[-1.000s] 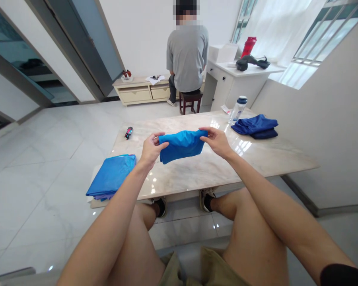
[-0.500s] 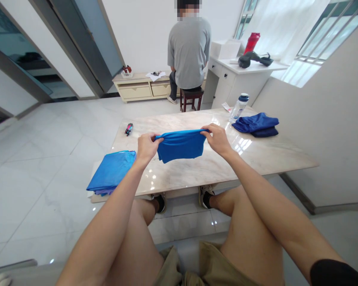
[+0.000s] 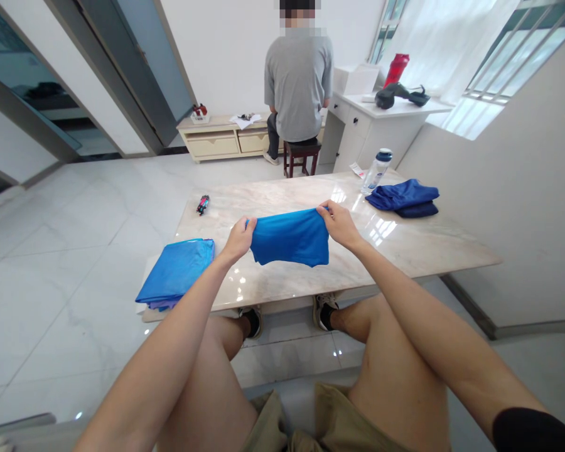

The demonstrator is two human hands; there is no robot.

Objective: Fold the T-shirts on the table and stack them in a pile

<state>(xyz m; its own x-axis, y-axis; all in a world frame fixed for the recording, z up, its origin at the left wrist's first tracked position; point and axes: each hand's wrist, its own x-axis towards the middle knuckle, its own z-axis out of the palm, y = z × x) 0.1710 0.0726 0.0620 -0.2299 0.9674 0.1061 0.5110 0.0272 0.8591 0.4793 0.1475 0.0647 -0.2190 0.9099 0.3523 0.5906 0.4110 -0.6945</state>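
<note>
The left hand (image 3: 238,240) and right hand (image 3: 339,225) pinch narrowly on the top corners of a blue cloth (image 3: 289,238), which hangs above the marble table (image 3: 405,248); an even pull keeps its top edge level; the near table edge lies just below; the folded blue stack (image 3: 174,271) sits left, the navy clothes (image 3: 402,198) right; open marble lies beyond the cloth.

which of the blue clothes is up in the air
The bright blue garment pinched between the left hand and right hand. The folded stack and the darker navy pile lie on the marble table.
</note>
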